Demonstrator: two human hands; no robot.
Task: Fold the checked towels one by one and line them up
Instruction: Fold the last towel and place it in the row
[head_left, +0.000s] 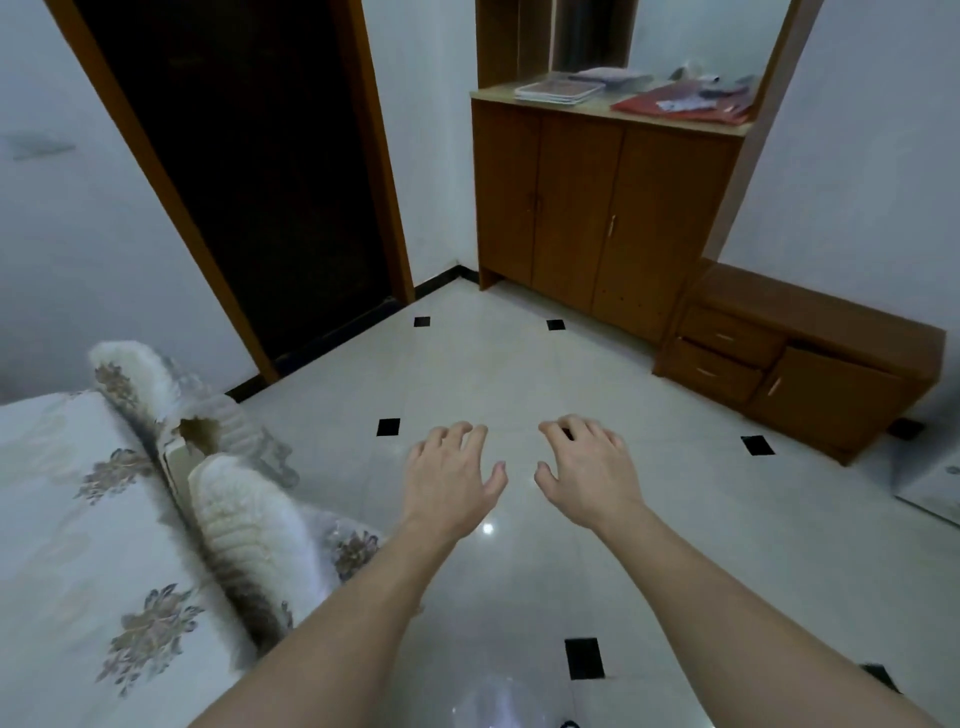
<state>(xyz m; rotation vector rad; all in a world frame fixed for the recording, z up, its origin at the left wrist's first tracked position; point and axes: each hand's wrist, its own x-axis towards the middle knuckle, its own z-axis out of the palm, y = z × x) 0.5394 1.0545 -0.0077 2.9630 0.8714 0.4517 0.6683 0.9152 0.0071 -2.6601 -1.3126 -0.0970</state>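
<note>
Towels in neither hand, left hand (449, 478) and right hand (587, 470) side by side over floor (519, 364), palms down, fingers loosely curled, holding nothing, bed (62, 519) at left, folded cloths (680, 104) on far cabinet (597, 208), well apart from hands, checks too blurred to tell

**Bedroom corner with tiled floor**

A pale glossy floor (467, 374) with small black diamond insets fills the middle. At eleven o'clock is a dark doorway (249, 171) in a brown frame. At one o'clock a three-door wooden cabinet (597, 208) bears a red folder (675, 106) and a flat pale stack (558, 91). A low drawer unit (810, 364) sits at three o'clock, and a flower-patterned bed (67, 493) at eight.
</note>
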